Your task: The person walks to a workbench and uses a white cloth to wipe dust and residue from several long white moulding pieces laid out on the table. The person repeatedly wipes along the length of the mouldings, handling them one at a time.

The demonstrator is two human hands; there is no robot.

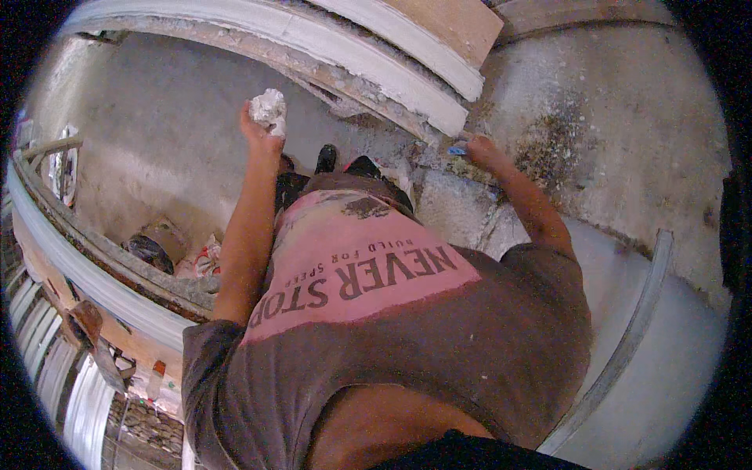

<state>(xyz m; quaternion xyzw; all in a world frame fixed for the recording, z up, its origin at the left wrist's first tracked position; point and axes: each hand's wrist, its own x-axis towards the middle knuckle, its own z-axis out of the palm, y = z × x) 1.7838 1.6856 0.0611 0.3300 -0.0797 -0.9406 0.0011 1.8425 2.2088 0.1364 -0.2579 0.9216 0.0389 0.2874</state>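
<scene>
My left hand (257, 135) is raised with its fingers wrapped around a crumpled white lump (269, 110), which looks like plaster or a wet wad. My right arm reaches forward, and its hand (487, 154) is closed on a small tool with a blue part (457, 150), too small to name exactly. That tool is close to the end of a long white moulding (376, 84), whose edge is rough and caked. Whether the tool touches the moulding I cannot tell.
A second white strip (423, 55) and a tan board (458, 27) lie beyond the moulding. On the left runs a long bench edge (102, 270), with a dark bag (153, 247) beside it. A curved pale strip (627, 345) stands at right. Dark stains mark the floor (650, 141).
</scene>
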